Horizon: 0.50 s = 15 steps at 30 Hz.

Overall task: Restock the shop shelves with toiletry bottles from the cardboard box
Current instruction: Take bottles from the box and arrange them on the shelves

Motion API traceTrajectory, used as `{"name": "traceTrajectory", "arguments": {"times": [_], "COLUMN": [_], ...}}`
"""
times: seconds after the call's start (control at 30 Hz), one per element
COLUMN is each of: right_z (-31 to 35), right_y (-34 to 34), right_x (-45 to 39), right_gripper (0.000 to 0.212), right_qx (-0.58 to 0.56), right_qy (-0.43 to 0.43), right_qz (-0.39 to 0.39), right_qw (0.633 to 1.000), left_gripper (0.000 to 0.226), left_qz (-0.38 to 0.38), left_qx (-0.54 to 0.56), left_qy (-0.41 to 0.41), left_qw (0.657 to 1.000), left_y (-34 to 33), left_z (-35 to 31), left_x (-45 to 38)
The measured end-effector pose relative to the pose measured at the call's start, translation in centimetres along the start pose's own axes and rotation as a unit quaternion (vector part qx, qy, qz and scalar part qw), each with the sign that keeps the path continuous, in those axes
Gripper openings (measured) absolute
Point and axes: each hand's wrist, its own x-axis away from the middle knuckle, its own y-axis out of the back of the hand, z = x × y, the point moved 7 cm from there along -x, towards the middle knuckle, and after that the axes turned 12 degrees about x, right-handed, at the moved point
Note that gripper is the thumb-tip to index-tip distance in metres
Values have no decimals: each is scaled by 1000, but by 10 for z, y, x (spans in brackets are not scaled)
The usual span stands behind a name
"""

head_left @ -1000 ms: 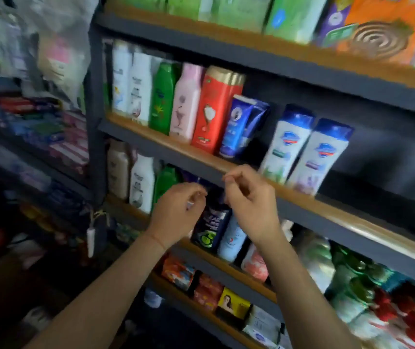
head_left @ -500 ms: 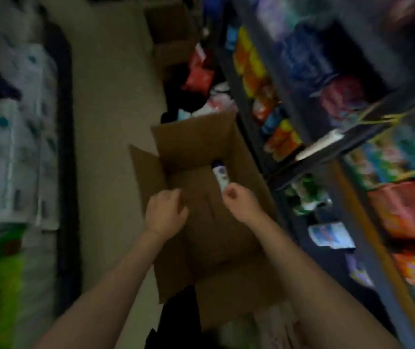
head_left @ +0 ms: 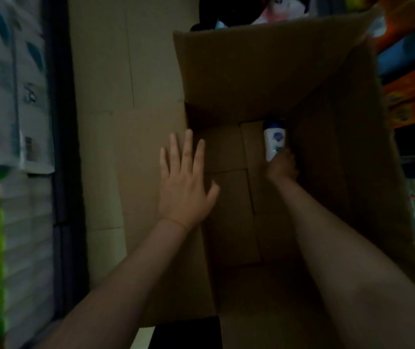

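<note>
Cardboard box (head_left: 264,71) is nearly empty. Near its left wall the left hand (head_left: 185,181) is spread flat, holding nothing. Deeper in, the right hand (head_left: 282,167) closes on the only bottle (head_left: 274,139) visible, lying just beyond its knuckles; shelving remains.

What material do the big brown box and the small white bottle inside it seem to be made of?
The box: cardboard, matte brown, with folded flaps and seams across its floor. The bottle: probably plastic, smooth white with a dark blue cap and a printed label; the dim light leaves its finish uncertain. The right hand grips its lower end.
</note>
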Motion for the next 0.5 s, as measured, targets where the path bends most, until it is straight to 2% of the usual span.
{"name": "traceTrajectory", "arguments": {"times": [0.07,0.2,0.33,0.4,0.43,0.47,0.5], "right_z": [-3,-1,8,10,11,10,7], "right_y": [-12,-30,-16,12,31,51,74], "right_x": [4,38,85,113,129,146,165], "right_gripper": [69,60,57,54,50,46,42], "right_qx": [-58,-150,-231,-262,-283,-305,-328], "right_qy": [-33,-45,-4,29,46,64,83], "right_qz": [50,161,200,178,164,152,141], "right_qw": [997,974,952,948,944,938,930], "left_gripper": [82,82,79,71,64,57,51], "left_qz": [3,17,42,46,51,64,84], "left_qx": [-8,-30,-14,76,174,301,428], "left_qy": [1,4,9,22,46,88,140], "left_qw": [1000,999,999,996,982,947,889], "left_y": [-2,-4,9,22,31,40,50], "left_z": [2,2,-4,-17,-26,-36,-50], "left_x": [-1,0,0,3,7,13,21]}}
